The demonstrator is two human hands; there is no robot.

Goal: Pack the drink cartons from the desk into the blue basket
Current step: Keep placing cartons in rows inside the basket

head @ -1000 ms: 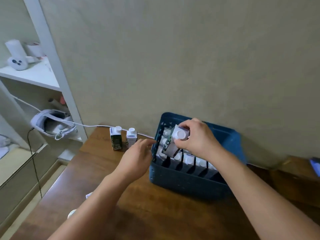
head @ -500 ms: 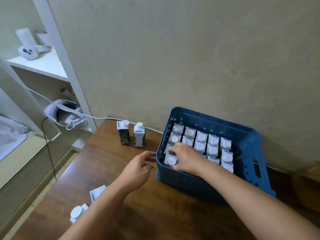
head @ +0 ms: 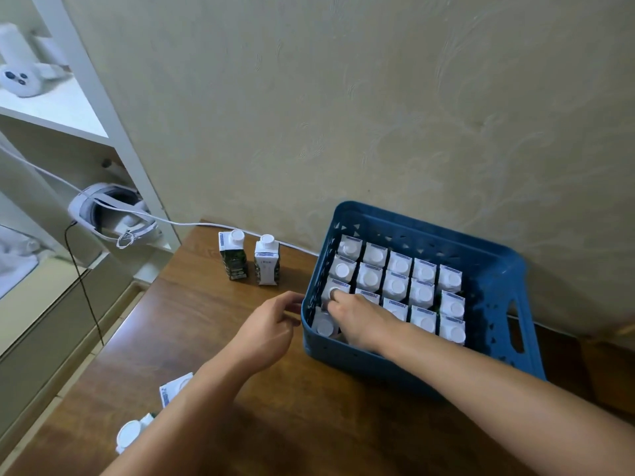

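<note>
The blue basket [head: 498,259] stands on the wooden desk [head: 192,338] against the wall, holding several white-capped drink cartons [head: 398,286] in upright rows. My right hand [head: 360,317] reaches into its front left corner, fingers curled on a drink carton [head: 324,326] there and touching the cap behind it. My left hand [head: 271,324] hovers open just outside the basket's left wall, fingertips close to it. Left of the basket stand a dark carton [head: 233,259] and a white carton [head: 267,264]. My left forearm partly hides two more cartons [head: 132,432] near the desk's front left edge.
A white cable [head: 192,223] runs along the wall behind the standing cartons to a white headset [head: 106,214] on a low shelf at left. A white controller [head: 19,80] sits on the upper shelf. The desk's left edge drops off beside the shelf unit.
My right hand has lowered the carton it held over the basket down into the front left corner. My left hand stayed beside the basket wall. The view tilted down onto the cartons.
</note>
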